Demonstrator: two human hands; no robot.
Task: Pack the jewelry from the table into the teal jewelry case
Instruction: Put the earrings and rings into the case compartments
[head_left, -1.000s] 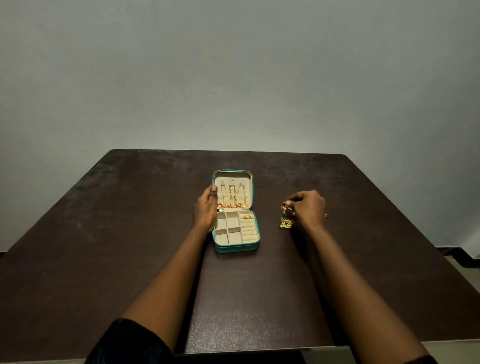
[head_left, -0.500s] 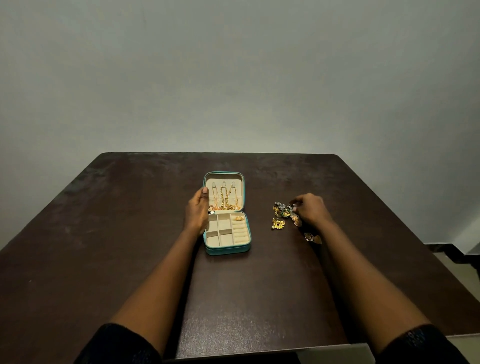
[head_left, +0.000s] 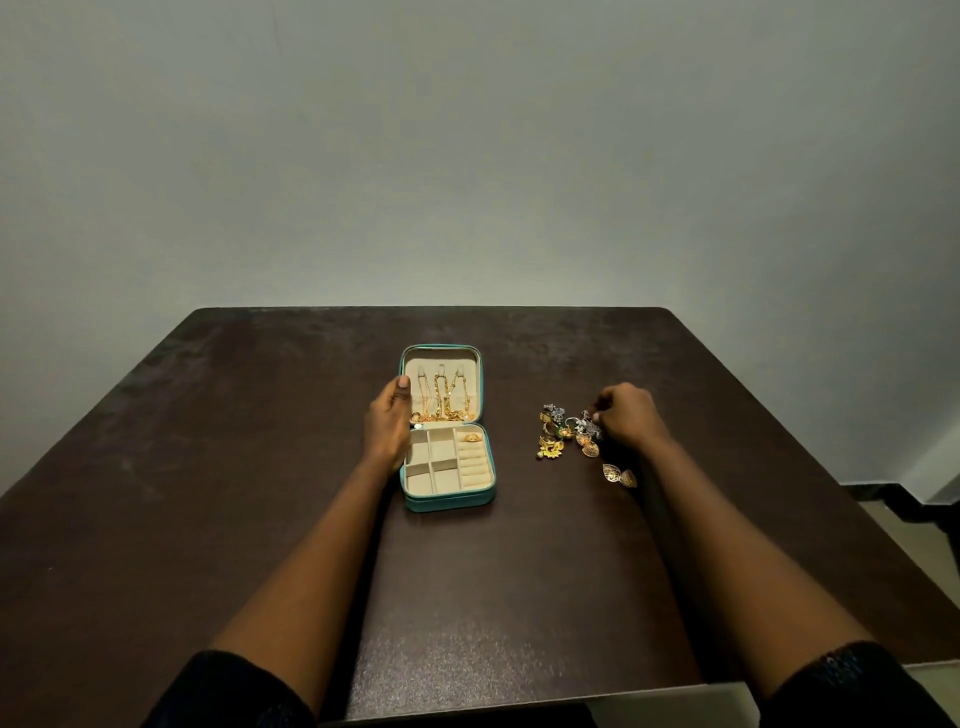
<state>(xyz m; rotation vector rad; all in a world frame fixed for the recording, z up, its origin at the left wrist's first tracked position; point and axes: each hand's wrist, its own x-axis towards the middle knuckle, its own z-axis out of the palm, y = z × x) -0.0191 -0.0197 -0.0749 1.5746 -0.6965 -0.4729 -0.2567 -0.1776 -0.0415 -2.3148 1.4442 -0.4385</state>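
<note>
The teal jewelry case (head_left: 449, 500) lies open at the table's middle, cream inside. Gold chains (head_left: 441, 397) hang in its raised lid, and a gold ring (head_left: 472, 437) sits in the ring rolls at the right of the tray. My left hand (head_left: 387, 422) rests against the case's left edge, thumb on the lid's rim. To the right lies a pile of gold and silver jewelry (head_left: 563, 428). My right hand (head_left: 626, 413) is curled at the pile's right side, fingertips on a silver piece (head_left: 589, 423). A gold earring pair (head_left: 618, 475) lies apart, nearer me.
The dark brown table (head_left: 260, 493) ends at a plain grey wall behind. Its right edge drops to a pale floor with a dark skirting (head_left: 883, 493). The near edge runs just under my sleeves.
My right hand has drawn back to the right off the pile, uncovering several pieces. The left hand stays on the case. The camera has shifted a little.
</note>
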